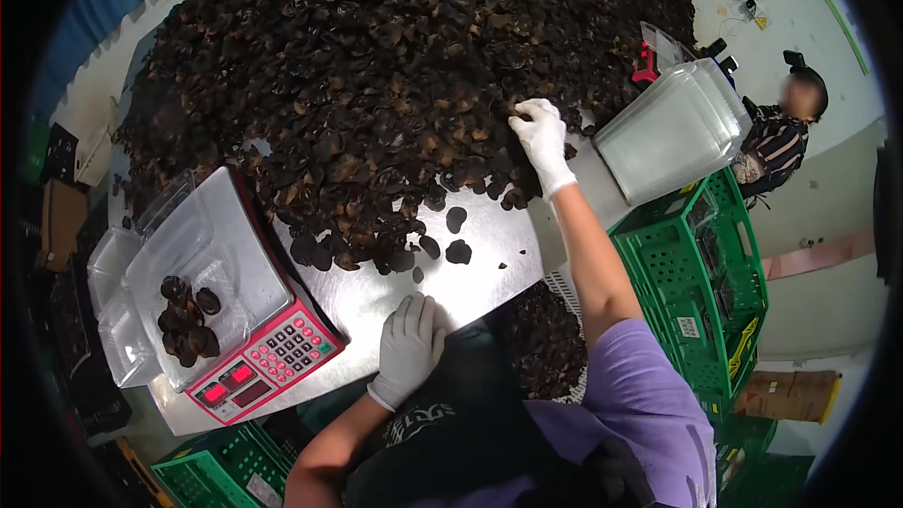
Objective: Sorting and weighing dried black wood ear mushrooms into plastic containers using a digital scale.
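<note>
A large heap of dark wood ear mushrooms [395,85] covers most of a metal table [487,275]. My right hand [542,137], in a white glove, reaches to the heap's right side with its fingers bent; whether they pinch a piece cannot be told. Near the table's front edge my left hand [409,349], gloved too, rests on the metal with its fingers together, and a few loose pieces lie beyond it. To its left stands a red digital scale [289,353]. On the scale an open clear plastic container [226,289] holds a small cluster of mushrooms [187,324].
Nested clear plastic containers [674,134] stand at the table's right, by a second red scale [645,67]. Green crates [677,282] are stacked beside them. A white basket [564,296] of mushrooms sits below the front edge. Another person [779,127] is at the far right.
</note>
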Demonstrator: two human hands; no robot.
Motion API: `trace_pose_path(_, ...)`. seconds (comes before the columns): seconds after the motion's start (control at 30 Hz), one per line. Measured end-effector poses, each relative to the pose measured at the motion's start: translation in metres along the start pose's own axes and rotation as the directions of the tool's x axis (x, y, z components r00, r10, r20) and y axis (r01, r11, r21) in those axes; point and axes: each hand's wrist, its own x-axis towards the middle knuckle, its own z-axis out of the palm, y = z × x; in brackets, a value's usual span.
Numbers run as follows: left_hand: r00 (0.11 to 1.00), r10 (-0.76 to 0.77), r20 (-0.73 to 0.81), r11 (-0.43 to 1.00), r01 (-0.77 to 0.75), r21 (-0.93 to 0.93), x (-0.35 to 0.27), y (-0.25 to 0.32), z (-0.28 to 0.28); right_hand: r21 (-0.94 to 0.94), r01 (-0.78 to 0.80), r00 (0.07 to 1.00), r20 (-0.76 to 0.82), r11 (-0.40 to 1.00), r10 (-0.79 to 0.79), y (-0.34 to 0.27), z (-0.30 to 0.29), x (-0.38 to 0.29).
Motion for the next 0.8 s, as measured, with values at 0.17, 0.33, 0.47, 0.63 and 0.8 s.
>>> trace_pose_path(0.17,1.000,-0.017,0.002,1.000,0.017,-0.016,-0.001,-0.001,-0.003,-0.002,0.066,0.830,0.556,0.998,-0.053,-0.035,-0.134,-0.062)
trace_pose_path(0.33,1.000,-0.016,-0.011,1.000,0.016,0.002,0.001,0.001,-0.006,-0.155,0.156,0.612,0.790,0.975,0.027,-0.033,-0.198,-0.094)
trace_pose_path(0.47,1.000,-0.018,-0.006,1.000,0.018,-0.015,0.001,0.000,-0.007,0.164,-0.047,0.867,0.497,0.985,-0.042,-0.052,-0.149,-0.060)
trace_pose_path(0.63,1.000,-0.016,-0.003,0.999,0.015,-0.034,0.003,0.001,-0.005,0.239,-0.055,0.982,0.188,0.970,0.010,-0.058,-0.025,0.029)
trace_pose_path(0.8,0.999,-0.052,-0.001,0.998,0.052,-0.030,0.002,0.000,-0.005,-0.231,0.017,0.976,0.217,0.973,0.034,-0.075,0.037,0.083)
